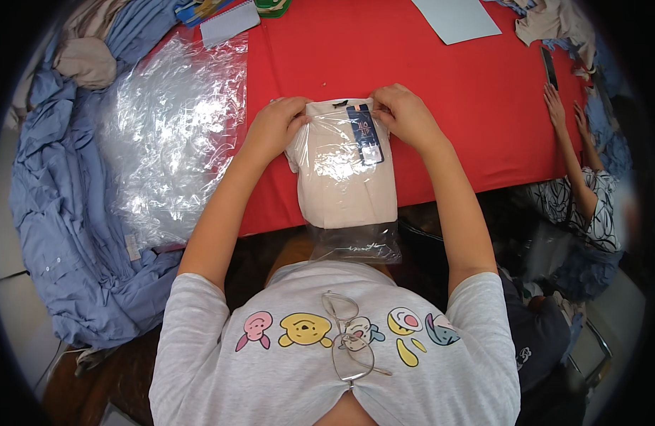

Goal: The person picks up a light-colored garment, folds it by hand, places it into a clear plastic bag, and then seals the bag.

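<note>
A folded cream garment [324,177] lies inside a clear plastic bag [352,248], with a dark blue hang tag [365,133] showing through near its far right corner. The bag's loose end hangs over the table's near edge, toward my body. My left hand [285,121] pinches the far left corner of the bagged garment between thumb and fingers. At the far right corner, my right hand [402,113] grips it in the same way. Both hands are closed, and some fingertips are hidden behind the plastic and cloth.
Clear plastic bags [178,128] lie left on the red-covered table [455,135]. Blue garments [65,213] are heaped along the left side. A notebook [229,25] and white paper [457,20] lie at the back. At right are another person's hands [554,110] and a phone [549,69].
</note>
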Available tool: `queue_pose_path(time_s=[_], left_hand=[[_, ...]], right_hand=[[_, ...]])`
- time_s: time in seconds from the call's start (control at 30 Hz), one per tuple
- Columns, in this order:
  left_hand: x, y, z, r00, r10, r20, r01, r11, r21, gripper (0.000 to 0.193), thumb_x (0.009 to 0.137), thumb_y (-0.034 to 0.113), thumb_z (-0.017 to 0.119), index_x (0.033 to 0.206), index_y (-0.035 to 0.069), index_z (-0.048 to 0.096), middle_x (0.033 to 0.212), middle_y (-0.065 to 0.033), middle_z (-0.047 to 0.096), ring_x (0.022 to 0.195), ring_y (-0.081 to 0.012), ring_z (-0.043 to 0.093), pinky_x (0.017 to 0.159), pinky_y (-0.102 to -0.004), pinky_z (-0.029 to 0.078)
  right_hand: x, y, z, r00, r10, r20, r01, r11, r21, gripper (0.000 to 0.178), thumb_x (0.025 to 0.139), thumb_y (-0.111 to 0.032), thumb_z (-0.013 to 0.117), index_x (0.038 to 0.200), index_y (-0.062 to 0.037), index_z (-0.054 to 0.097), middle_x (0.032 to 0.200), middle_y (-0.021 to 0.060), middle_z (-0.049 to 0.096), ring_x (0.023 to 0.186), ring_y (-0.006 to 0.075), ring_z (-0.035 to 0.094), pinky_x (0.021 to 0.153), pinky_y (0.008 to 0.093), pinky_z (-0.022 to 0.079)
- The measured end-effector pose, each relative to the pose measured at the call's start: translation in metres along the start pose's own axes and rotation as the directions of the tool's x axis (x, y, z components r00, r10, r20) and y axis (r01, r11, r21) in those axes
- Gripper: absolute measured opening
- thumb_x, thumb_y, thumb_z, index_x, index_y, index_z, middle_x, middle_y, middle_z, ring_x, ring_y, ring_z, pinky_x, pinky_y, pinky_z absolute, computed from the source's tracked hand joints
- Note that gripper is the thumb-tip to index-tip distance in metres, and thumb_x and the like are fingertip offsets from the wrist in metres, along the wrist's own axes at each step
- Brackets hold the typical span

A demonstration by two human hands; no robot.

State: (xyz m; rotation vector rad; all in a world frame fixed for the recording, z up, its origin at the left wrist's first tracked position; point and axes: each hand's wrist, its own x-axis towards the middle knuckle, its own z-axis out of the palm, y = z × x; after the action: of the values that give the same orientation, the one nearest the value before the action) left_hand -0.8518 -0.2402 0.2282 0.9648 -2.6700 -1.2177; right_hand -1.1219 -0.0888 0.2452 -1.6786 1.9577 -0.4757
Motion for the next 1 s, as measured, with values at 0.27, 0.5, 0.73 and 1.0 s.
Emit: queue_pose_path(time_s=[0.27,0.5,0.73,1.0], left_hand=[[-0.053,0.003,0.018,0.864,0.043,-0.502,-0.014,0.998,0.061,0.056,0.087,0.021,0.088,0.131,-0.001,0.063,0.139,-0.0197,0.063,0.119,-0.0361,0.066,0.102,-0.0460,0.054],[-0.127,0.008,0.077,0.851,-0.524,0.025,0.244,0.353,-0.903,0.066,0.097,0.015,0.083,0.150,-0.004,0.050,0.141,-0.0170,0.066,0.128,-0.0234,0.064,0.113,-0.0361,0.048],[-0.093,0.055,0.035,0.911,-0.406,-0.078,0.044,0.283,-0.958,0.057,0.098,0.012,0.082,0.148,0.001,0.058,0.143,-0.0127,0.069,0.131,-0.0221,0.065,0.114,-0.0364,0.048],[-0.096,0.143,-0.068,0.931,0.049,-0.362,-0.347,0.427,-0.835,0.035,0.093,0.004,0.080,0.127,0.000,0.073,0.127,-0.0123,0.075,0.123,-0.0239,0.069,0.105,-0.0377,0.056]], right_hand=[[-0.045,-0.005,0.020,0.885,0.149,-0.441,-0.044,0.970,0.240,0.030,0.096,-0.009,0.075,0.125,-0.0046,0.067,0.115,0.0118,0.077,0.110,0.0293,0.072,0.095,0.0386,0.059],[-0.115,-0.015,0.078,0.776,0.607,0.170,-0.301,0.119,0.946,0.039,0.101,-0.002,0.070,0.138,0.0053,0.060,0.127,0.0158,0.074,0.115,0.0216,0.072,0.100,0.0331,0.057],[-0.077,-0.072,0.018,0.918,0.395,0.041,-0.149,0.247,0.958,0.044,0.100,-0.001,0.072,0.143,0.0035,0.061,0.129,0.0110,0.075,0.117,0.0178,0.070,0.103,0.0330,0.054],[-0.104,-0.086,-0.118,0.866,-0.080,-0.494,0.484,0.385,0.786,0.038,0.096,0.000,0.075,0.134,-0.0014,0.068,0.127,0.0073,0.076,0.121,0.0172,0.069,0.108,0.0341,0.055]])
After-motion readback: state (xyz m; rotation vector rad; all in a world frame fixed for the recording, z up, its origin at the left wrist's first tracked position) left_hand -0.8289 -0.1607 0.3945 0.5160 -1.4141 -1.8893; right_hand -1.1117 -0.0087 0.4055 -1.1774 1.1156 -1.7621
